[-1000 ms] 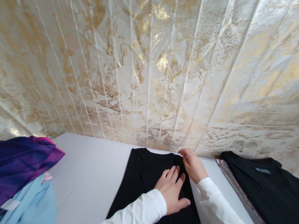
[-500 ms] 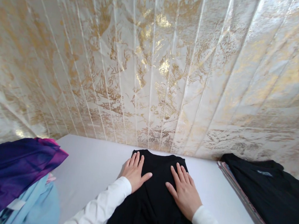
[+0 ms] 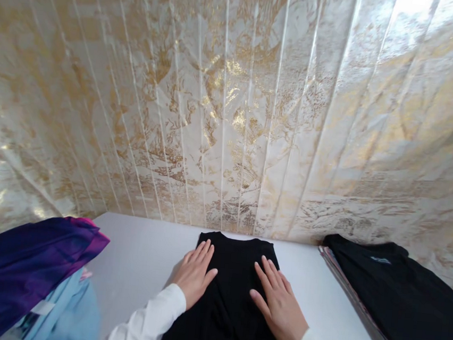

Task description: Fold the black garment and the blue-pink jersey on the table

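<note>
A black garment, its neckline at the far end, lies spread on the white table in front of me, with soft wrinkles down its middle. My left hand rests flat on its left edge near the shoulder, fingers stretched out and thumb apart. On the right side, my right hand lies on the cloth with its fingers extended and spread. Neither hand grips anything. The near end of the garment runs out of the bottom of the view.
A stack of folded clothes with a black shirt on top stands at the right. To the left are a purple and pink garment and light blue cloth. Behind the white table hangs a shiny gold-patterned sheet.
Both hands have slid slightly toward me over the black garment. The whole view has shifted a little, moving the side piles in the picture.
</note>
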{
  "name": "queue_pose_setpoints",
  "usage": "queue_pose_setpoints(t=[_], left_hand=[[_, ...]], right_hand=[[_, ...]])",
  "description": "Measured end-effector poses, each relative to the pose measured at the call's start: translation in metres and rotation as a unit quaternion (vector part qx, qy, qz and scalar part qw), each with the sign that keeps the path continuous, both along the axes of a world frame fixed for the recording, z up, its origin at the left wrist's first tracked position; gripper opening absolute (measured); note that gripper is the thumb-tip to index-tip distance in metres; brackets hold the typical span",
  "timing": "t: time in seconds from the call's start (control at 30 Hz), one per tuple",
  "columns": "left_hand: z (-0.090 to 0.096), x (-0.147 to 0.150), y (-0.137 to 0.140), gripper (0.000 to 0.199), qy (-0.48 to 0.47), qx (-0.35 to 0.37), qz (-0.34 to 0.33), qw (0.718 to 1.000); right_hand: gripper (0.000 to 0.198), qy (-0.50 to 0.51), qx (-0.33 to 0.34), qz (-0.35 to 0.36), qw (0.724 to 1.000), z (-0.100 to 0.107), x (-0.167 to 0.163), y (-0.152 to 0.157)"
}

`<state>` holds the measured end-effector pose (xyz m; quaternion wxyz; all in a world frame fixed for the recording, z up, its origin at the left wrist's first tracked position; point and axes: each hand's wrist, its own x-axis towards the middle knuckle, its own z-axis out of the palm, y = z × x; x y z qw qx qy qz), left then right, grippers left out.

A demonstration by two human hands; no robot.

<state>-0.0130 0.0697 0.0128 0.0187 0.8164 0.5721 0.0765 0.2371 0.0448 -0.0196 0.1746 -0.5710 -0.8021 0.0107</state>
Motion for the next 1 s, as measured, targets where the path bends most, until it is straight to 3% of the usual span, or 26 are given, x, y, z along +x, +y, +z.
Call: queue_pose_setpoints(t=[0.17, 0.33, 0.47, 0.63, 0.8, 1.0], left_hand=[[-0.017, -0.007, -0.037, 0.053, -0.028, 0.002, -0.064, 0.998], [-0.030, -0.009, -0.057, 0.055, -0.034, -0.007, -0.084, 0.996], [-0.020, -0.004, -0.066, 0.056, -0.071, 0.003, -0.083, 0.994], [-0.004, 0.008, -0.077, 0.023, -0.158, 0.028, -0.027, 0.987], [-0.002, 0.012, -0.077, 0.023, -0.183, 0.023, -0.039, 0.982], [-0.003, 0.012, -0.075, 0.023, -0.197, 0.020, -0.037, 0.980]], right_hand=[[0.059, -0.015, -0.038, 0.061, 0.997, 0.006, -0.010, -0.030], [0.060, -0.019, -0.053, 0.067, 0.996, 0.000, -0.015, -0.038], [0.062, -0.006, -0.077, 0.064, 0.995, 0.005, -0.017, -0.039], [0.063, 0.093, -0.097, 0.135, 0.982, 0.021, -0.032, -0.044], [0.058, 0.186, -0.127, 0.189, 0.956, 0.018, -0.045, -0.046], [0.042, 0.168, -0.146, 0.207, 0.953, 0.017, -0.044, -0.045]])
